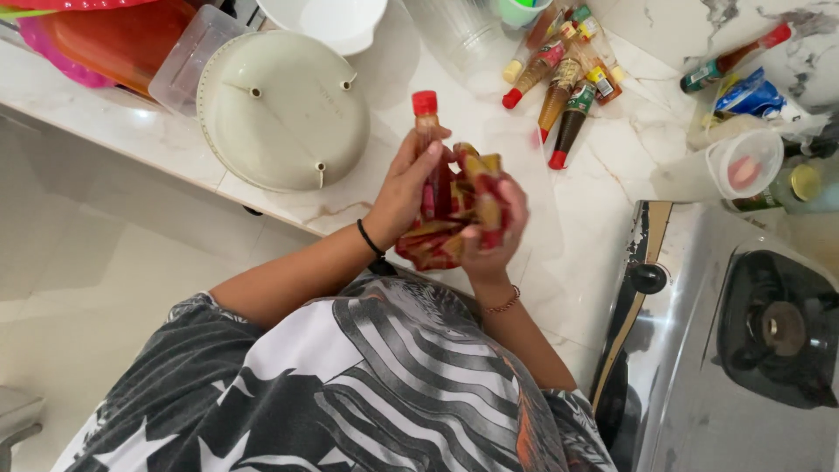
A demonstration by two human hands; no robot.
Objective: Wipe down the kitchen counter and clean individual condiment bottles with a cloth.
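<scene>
From the head view, the left hand (pixel 404 188) is wrapping its grip around a slim bottle (pixel 427 131), fingers clamped on the glass body. The bottle is standing almost upright in the picture, its long axis running up and down, red cap pointing away from the person toward the back of the bench (pixel 524 218). Only the cap and neck are showing above the fingers; the lower part is sitting hidden in the palm. The right hand (pixel 494 232) is closing its grip on a crumpled cloth (pixel 454 227), red and yellow, soft and bunched, pressing against the bottle's side just right of it. Both hands are hovering above the pale marbled bench, near its front edge. Behind them, a cluster of small sauce bottles (pixel 568 83) is lying on its side, caps fanned toward the person. A round cream lid (pixel 280 109) is resting at the left, a shiny steel stove (pixel 743 350) at the right, and a clear plastic cup (pixel 743 166) just above it.
</scene>
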